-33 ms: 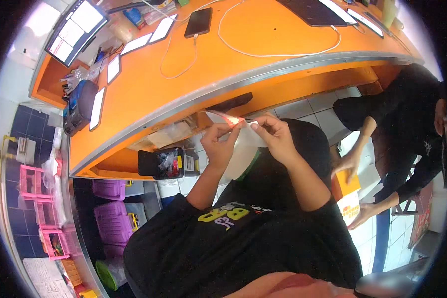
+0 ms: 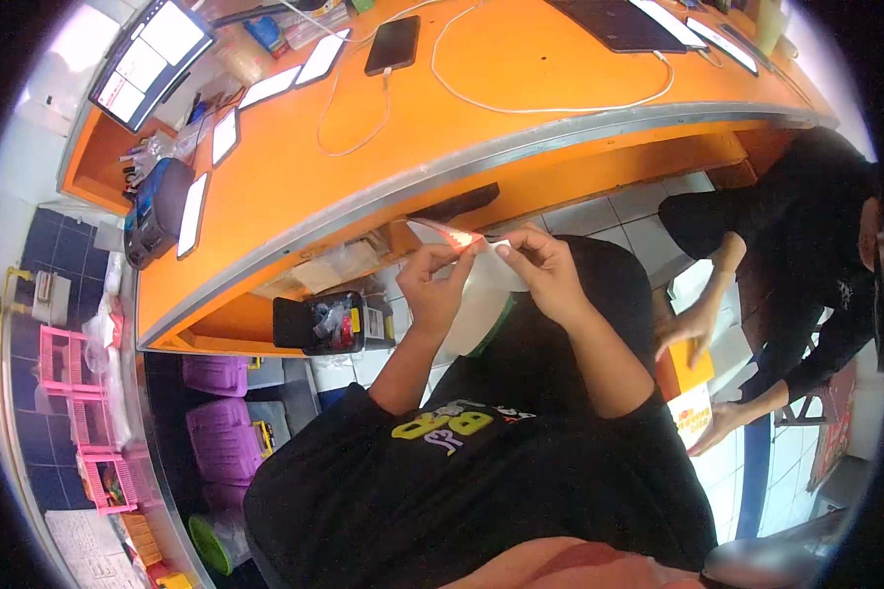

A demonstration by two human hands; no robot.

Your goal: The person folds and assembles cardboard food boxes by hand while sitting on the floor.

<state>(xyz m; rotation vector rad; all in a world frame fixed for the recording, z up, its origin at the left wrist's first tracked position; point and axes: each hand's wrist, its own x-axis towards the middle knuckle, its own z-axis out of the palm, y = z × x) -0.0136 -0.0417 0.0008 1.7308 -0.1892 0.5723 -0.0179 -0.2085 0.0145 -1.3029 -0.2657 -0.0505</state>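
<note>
Above my lap, in front of the counter edge, my two hands meet at a small folded red-and-white paper piece (image 2: 464, 238). My left hand (image 2: 436, 285) is closed, pinching its red part between thumb and fingers. My right hand (image 2: 545, 270) pinches its white end, thumb and forefinger pressed together. A small dark gap shows between the two pinches. What kind of paper item it is, I cannot tell. Behind and below my hands, a pale whitish thing with a green edge (image 2: 491, 329) is partly hidden by my arms.
An orange counter (image 2: 521, 59) holds a charging phone (image 2: 393, 45), cables and tablets. Below it stands a black bin (image 2: 332, 324) with small packets. Purple crates (image 2: 224, 432) are at lower left. At right, a co-worker's hands (image 2: 695, 324) hold a yellow-and-white box (image 2: 686, 378).
My hands and the paper piece stay in place. At right, the co-worker's upper hand and the yellow-and-white box have shifted slightly.
</note>
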